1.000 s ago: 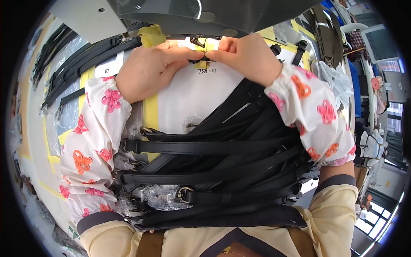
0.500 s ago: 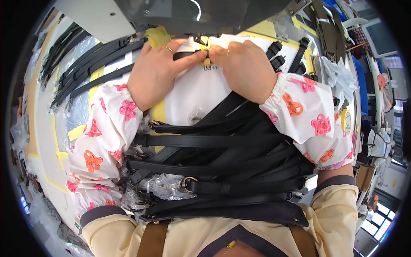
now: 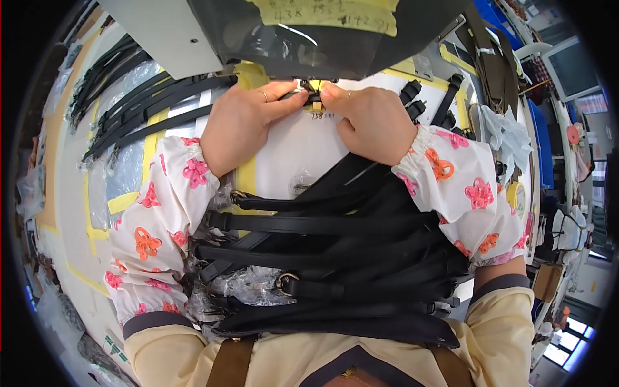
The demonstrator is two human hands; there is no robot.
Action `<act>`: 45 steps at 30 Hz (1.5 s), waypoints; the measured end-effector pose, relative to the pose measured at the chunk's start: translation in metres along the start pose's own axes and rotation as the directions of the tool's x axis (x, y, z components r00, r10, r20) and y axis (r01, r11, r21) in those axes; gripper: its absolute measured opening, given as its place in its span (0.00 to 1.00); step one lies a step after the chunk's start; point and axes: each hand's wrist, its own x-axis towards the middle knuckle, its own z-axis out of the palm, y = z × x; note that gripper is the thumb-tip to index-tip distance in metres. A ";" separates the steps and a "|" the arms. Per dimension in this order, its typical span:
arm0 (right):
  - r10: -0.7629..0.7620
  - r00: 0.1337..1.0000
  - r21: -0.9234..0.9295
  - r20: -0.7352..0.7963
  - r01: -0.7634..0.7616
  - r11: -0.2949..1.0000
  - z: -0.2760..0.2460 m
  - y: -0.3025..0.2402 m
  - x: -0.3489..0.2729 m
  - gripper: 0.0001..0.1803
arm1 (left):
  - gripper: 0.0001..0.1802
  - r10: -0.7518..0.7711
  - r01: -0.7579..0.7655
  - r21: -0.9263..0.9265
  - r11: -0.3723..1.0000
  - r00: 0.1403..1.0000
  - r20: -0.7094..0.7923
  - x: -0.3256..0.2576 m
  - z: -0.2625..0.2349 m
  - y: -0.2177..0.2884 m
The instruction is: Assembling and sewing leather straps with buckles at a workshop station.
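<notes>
My left hand (image 3: 242, 122) and my right hand (image 3: 369, 120) meet at the top middle of the white work surface (image 3: 296, 151). Their fingertips pinch the end of a black strap (image 3: 312, 98) right under the dark head of a machine (image 3: 322, 35). Both forearms wear white sleeves with pink and orange flowers. A heap of black leather straps with metal rings (image 3: 329, 258) lies across my lap, between my arms and below my hands.
More black straps (image 3: 138, 109) lie fanned out at the left on clear plastic and yellow tape lines. Further straps with buckles (image 3: 425, 100) lie at the right of the surface. Shelves, a monitor and blue bins crowd the far right edge.
Both hands have shifted the strap end a little farther up, closer under the machine head. The view has tilted, so the strap heap sits lower in the picture.
</notes>
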 end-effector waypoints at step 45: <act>-0.180 0.984 0.036 0.007 0.180 0.983 -0.014 -0.001 0.005 0.20 | 0.26 0.039 -0.057 0.081 0.995 0.977 0.208 -0.006 -0.019 0.006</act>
